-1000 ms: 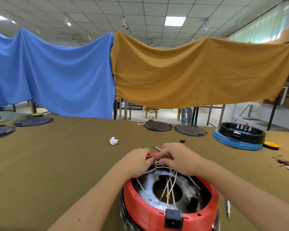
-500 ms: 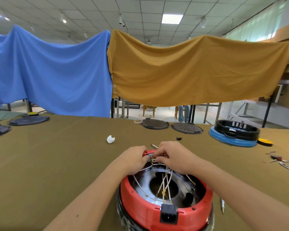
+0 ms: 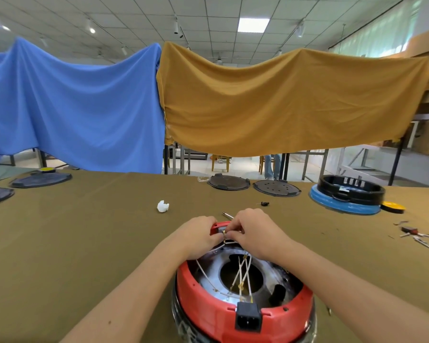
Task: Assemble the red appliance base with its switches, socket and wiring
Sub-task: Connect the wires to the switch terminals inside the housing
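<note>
The red appliance base stands upside down at the near table edge, metal inside showing. A black power socket sits in its near rim. White wires with brass terminals cross the central opening. At the far rim my left hand grips the red edge and a wire end. My right hand pinches a brass terminal right beside it. What lies under my fingers is hidden.
A white scrap, a small black part and a screwdriver tip lie beyond the base. Two black lids and a blue-and-black base stand at the back right. Loose terminals lie at right.
Both hands stay at the far rim, working the same terminal; the fingers have shifted slightly. The camera has tilted a little.
</note>
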`<state>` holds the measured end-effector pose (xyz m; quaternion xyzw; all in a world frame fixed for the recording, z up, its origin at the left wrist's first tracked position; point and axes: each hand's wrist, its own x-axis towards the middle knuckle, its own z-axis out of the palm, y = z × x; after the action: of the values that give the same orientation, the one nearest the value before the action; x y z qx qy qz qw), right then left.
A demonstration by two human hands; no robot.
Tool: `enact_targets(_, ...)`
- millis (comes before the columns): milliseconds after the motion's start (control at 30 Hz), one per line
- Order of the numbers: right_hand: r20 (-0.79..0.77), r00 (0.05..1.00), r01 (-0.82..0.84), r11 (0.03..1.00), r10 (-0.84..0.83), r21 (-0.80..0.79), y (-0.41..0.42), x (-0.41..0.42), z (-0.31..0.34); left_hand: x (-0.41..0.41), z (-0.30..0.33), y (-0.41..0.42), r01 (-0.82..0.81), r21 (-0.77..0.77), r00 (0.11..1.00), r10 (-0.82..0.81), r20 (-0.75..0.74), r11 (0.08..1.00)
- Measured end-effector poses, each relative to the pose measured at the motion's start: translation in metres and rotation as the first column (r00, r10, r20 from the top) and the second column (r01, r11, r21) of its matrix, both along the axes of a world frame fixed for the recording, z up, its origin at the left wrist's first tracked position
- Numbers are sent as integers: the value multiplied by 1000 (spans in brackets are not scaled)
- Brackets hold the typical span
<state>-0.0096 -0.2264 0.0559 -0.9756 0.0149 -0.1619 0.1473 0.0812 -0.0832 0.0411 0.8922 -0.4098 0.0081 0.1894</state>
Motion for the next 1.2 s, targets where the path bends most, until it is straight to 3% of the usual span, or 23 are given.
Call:
enact_targets(367, 32, 995, 93, 996, -93, -12, 12, 0, 2, -4, 4, 0, -9, 8, 1000, 9, 16, 1000)
enact_targets(967, -10, 1000, 28, 997, -27, 78, -8, -16, 13, -5, 3, 1, -42, 17, 999, 42, 34, 999)
enact_targets(1200, 3, 994, 113, 991, -113, 74, -8, -22, 9, -13, 3, 4, 156, -78, 981, -145, 132, 985)
